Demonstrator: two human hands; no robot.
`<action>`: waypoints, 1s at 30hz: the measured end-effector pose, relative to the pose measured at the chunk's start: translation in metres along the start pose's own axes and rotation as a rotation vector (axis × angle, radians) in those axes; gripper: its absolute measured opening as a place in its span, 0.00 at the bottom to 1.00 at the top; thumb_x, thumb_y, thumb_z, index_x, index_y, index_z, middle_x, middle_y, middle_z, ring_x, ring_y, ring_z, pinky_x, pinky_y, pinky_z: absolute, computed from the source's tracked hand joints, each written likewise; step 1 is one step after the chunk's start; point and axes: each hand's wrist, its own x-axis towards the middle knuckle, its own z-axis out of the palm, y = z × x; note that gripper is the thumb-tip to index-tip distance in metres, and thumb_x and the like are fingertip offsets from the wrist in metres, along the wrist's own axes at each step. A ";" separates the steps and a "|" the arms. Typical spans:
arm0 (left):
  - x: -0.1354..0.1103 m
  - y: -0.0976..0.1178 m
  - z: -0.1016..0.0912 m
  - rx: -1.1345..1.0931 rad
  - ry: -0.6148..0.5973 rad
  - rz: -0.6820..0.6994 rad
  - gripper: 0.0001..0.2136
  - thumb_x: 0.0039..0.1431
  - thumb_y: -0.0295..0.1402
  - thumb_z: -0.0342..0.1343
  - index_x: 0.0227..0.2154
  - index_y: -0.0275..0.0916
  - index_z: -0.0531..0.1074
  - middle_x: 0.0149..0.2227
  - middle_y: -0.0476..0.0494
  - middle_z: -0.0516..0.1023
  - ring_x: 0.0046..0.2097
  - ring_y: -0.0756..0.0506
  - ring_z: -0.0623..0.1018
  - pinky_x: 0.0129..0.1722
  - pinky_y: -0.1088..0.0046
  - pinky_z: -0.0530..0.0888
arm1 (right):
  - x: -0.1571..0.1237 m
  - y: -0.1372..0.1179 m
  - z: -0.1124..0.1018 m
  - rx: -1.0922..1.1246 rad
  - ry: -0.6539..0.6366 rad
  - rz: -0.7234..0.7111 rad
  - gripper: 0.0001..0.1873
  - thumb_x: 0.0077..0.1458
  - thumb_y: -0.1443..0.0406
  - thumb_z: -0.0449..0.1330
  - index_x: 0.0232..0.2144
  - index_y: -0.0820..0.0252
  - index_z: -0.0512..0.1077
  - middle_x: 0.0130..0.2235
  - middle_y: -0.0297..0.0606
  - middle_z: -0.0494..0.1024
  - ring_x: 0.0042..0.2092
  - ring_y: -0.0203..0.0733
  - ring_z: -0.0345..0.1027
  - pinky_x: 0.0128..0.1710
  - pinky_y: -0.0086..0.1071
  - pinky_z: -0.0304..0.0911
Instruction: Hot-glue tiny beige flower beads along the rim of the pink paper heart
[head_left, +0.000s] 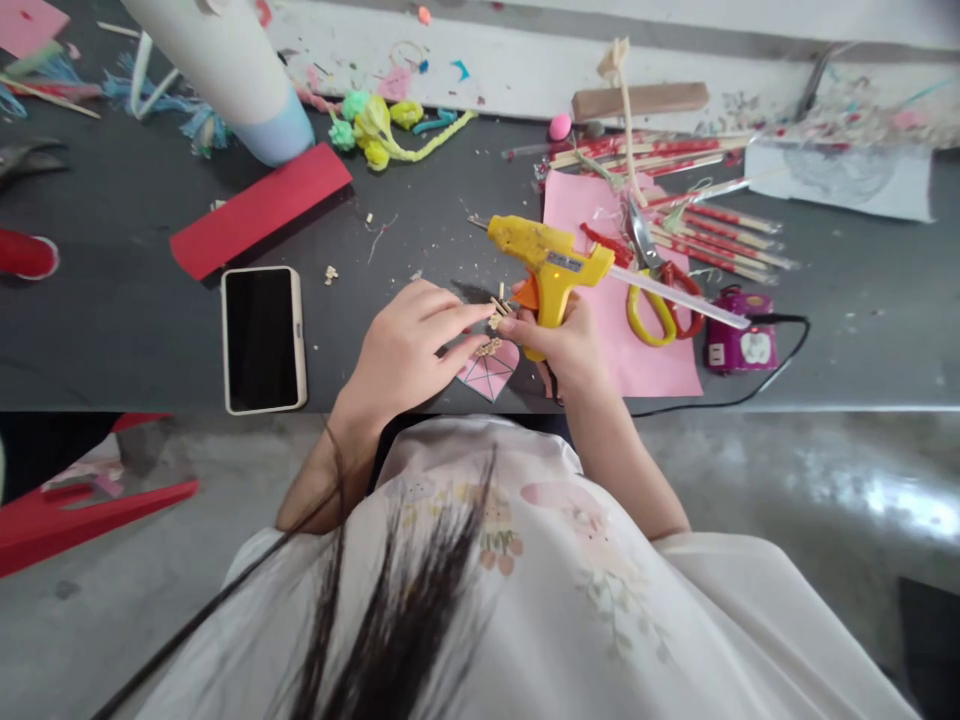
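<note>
Dark hair (409,610); right hand (577,348) holds glue gun (553,292), label (565,261) illegible.

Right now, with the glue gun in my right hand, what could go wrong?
The glue gun's nozzle could burn your left hand if it's hot and that hand reaches forward. The black cord runs along the table's front edge and might snag. The phone sits at that edge; a bump could knock it off.
</note>
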 end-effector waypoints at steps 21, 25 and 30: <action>-0.001 0.014 0.034 -0.905 -0.038 -0.700 0.19 0.56 0.54 0.64 0.33 0.41 0.77 0.27 0.50 0.78 0.25 0.52 0.75 0.24 0.75 0.72 | -0.008 0.002 -0.012 0.018 0.016 -0.032 0.27 0.35 0.54 0.75 0.36 0.52 0.69 0.22 0.22 0.62 0.26 0.35 0.66 0.36 0.37 0.73; -0.002 0.016 0.035 -0.930 -0.052 -0.702 0.19 0.56 0.54 0.64 0.32 0.41 0.77 0.25 0.50 0.78 0.24 0.52 0.74 0.22 0.75 0.71 | -0.009 0.003 -0.013 0.018 0.024 -0.046 0.25 0.36 0.56 0.75 0.36 0.52 0.69 0.22 0.22 0.62 0.25 0.33 0.62 0.35 0.37 0.72; -0.004 0.016 0.033 -0.432 0.061 -0.412 0.11 0.64 0.43 0.60 0.35 0.41 0.78 0.34 0.48 0.81 0.34 0.50 0.79 0.35 0.74 0.76 | -0.007 0.013 -0.019 -0.034 0.029 -0.059 0.27 0.39 0.53 0.75 0.40 0.51 0.70 0.22 0.23 0.62 0.29 0.38 0.68 0.37 0.39 0.73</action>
